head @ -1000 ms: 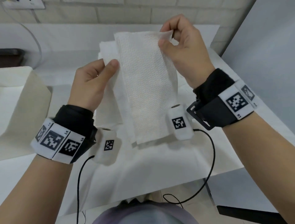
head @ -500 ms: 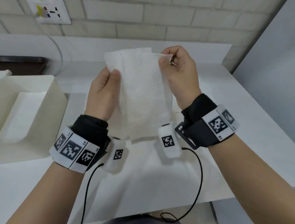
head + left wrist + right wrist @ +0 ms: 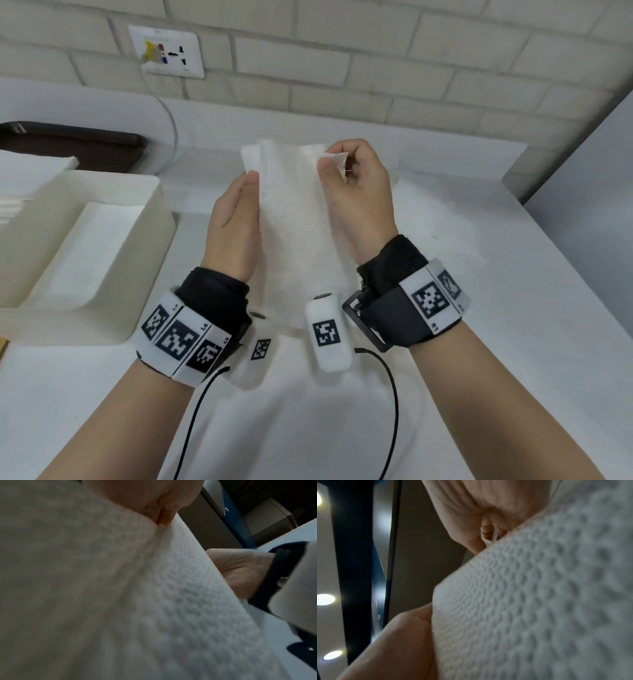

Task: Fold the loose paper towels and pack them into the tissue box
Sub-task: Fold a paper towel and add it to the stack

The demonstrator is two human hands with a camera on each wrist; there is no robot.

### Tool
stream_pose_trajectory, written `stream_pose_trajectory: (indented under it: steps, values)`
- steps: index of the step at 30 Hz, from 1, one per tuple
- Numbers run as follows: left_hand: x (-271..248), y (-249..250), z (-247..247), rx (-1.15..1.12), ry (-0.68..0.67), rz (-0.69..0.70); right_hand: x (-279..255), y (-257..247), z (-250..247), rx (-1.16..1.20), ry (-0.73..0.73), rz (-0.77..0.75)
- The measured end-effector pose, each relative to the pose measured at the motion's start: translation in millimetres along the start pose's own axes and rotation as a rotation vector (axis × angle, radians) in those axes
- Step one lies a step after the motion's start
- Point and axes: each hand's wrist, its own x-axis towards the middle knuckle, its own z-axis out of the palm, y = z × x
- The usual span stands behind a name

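A white embossed paper towel (image 3: 294,219) hangs upright between both hands above the table, folded lengthwise. My left hand (image 3: 236,219) holds its left edge, thumb on the front near the top corner. My right hand (image 3: 352,192) pinches the top right corner between thumb and curled fingers. The towel (image 3: 154,601) fills the left wrist view, with the left hand (image 3: 154,500) at its top. In the right wrist view the right hand (image 3: 479,513) pinches the towel (image 3: 539,601). The cream tissue box (image 3: 147,219) stands at the left with folded towels (image 3: 92,246) inside.
More loose paper towels (image 3: 442,226) lie flat on the white table (image 3: 513,342) behind and under the hands. A dark tray (image 3: 75,144) sits at the back left by the brick wall. A grey panel (image 3: 582,171) bounds the right side. Black cables hang from the wrists.
Both hands have drawn closer together and the towel looks narrower. The head view has tilted up, bringing the tissue box and wall socket further into view.
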Motion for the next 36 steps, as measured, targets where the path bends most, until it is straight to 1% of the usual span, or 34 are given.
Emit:
stream_pose_trajectory:
  steps: [3,5,7,8,10,12,13,14,15,17,19,20,21,23,26,27,29,31,32,34,36]
  values:
    - [-4.7,5.3,1.2,0.025,0.002,0.0,4.9,-2.8,8.4,0.051,0.08,-0.029]
    - [-5.9,2.7,1.4,-0.017,-0.006,0.038,8.4,-5.7,15.1,0.08,0.132,-0.037]
    - [-2.3,-2.1,-2.2,-0.03,0.018,0.062,8.1,-9.6,20.8,0.143,0.136,-0.046]
    - [0.5,-6.7,-6.2,-0.034,0.042,0.083,6.5,-10.2,21.9,0.172,0.109,-0.04]
    - [5.5,-9.1,-13.1,-0.095,0.072,0.095,0.2,-6.3,18.3,0.161,-0.025,0.032]
    - [10.7,-8.6,-20.2,-0.118,0.06,0.117,-8.6,0.1,13.1,0.09,-0.225,0.133]
    - [12.8,-8.2,-23.7,-0.114,0.032,0.128,-12.8,3.5,12.1,0.066,-0.307,0.164]
    - [13.8,-9.4,-26.6,-0.098,-0.006,0.127,-17.3,6.3,12.2,0.034,-0.348,0.171]
    - [14.7,-11.6,-29.7,-0.082,-0.044,0.1,-20.5,9.6,13.3,-0.011,-0.343,0.15]
    - [15.6,-16.1,-34.9,-0.05,-0.109,-0.015,-26.0,14.9,15.9,-0.09,-0.283,0.08]
    - [13.9,-18.3,-38.3,-0.017,-0.174,-0.148,-32.8,19.1,16.8,-0.092,-0.203,0.034]
    - [13.0,-19.3,-38.1,0.018,-0.199,-0.184,-36.2,20.9,16.5,-0.072,-0.157,0.026]
    - [11.4,-20.0,-36.8,0.065,-0.202,-0.182,-39.8,22.6,15.3,-0.046,-0.116,0.025]
    - [7.3,-20.4,-31.3,0.123,-0.144,-0.094,-45.9,25.1,12.3,-0.035,-0.097,0.041]
    - [3.5,-18.7,-22.2,0.095,-0.077,0.063,-55.5,27.8,9.6,-0.09,-0.183,0.071]
    - [2.4,-17.9,-19.5,0.074,-0.082,0.1,-59.7,28.2,9.8,-0.105,-0.186,0.066]
    - [0.4,-17.6,-13.6,0.043,-0.123,0.139,-67.3,28.8,11.9,-0.129,-0.117,0.008]
    - [-0.9,-20.0,-8.7,0.047,-0.155,0.144,-72.1,29.4,14.4,-0.14,-0.028,-0.052]
    - [-1.9,-21.7,-6.5,0.06,-0.168,0.131,-73.4,29.4,15.6,-0.137,-0.016,-0.057]
    - [-3.8,-26.9,-4.8,0.105,-0.198,0.084,-75.7,31.4,16.2,-0.122,-0.054,-0.024]
    - [-5.6,-33.7,-5.2,0.138,-0.24,0.031,-77.2,37.1,14.3,-0.091,-0.092,0.05]
